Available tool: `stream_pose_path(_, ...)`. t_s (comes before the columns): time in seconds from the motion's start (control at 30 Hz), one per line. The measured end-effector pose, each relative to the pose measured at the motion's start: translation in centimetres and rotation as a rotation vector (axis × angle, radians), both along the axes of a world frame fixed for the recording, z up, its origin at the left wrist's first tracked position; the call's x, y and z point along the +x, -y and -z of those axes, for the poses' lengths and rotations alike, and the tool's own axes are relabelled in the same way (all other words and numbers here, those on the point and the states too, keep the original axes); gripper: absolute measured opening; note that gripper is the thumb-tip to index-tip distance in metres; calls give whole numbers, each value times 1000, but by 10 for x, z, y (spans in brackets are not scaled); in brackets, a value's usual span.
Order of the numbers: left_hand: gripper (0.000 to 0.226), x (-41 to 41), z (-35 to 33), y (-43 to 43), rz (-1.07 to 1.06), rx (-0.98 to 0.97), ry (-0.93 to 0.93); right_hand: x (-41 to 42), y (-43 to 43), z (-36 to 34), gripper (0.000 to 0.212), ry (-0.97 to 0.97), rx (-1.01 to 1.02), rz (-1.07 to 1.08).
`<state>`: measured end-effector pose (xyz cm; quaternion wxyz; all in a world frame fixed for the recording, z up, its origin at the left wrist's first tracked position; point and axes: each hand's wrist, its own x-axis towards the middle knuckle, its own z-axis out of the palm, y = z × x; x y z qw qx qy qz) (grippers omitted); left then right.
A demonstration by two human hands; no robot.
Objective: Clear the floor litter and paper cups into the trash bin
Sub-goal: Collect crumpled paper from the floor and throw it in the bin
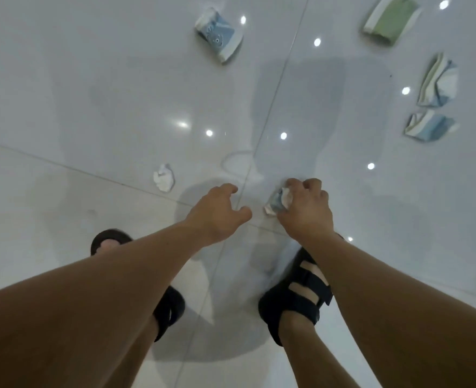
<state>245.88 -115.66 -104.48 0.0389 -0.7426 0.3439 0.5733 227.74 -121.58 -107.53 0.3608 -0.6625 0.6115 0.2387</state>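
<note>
Item 1: your right hand (pixel 305 210), fingers curled round a crumpled blue-and-white wad (pixel 275 202), low over the floor just ahead of your right sandal (pixel 298 295); whether the wad touches the tile, you cannot tell. Item 2: your left hand (pixel 217 211), just beside the right, fingers loosely bent with the thumb apart, holding nothing. Item 3: white paper ball (pixel 164 177), on the glossy white tiled floor (pixel 63 113), near your left hand and to its left. Item 4: crushed blue paper cup (pixel 218 33), lying on its side, well ahead of you. Item 5: green-and-white paper cup (pixel 389 19), on its side at the far right, blurred. Item 6: flattened green-and-blue cup (pixel 438 81), nearer than the green one. Item 7: flattened blue cup (pixel 428 126), just beside item 6 on its near side. Item 8: left sandal (pixel 169 309), black, partly hidden under your left forearm
</note>
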Motion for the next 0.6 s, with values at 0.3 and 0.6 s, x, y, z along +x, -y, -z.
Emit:
stream_pose_path(0.3,69,20,-24,5,-208,-21,-138,57,-8,-41,55,393,49,-6)
stream_pose_path(0.6,27,131,-68,-25,-328,-112,67,154,-11,-70,76,495,71,-325)
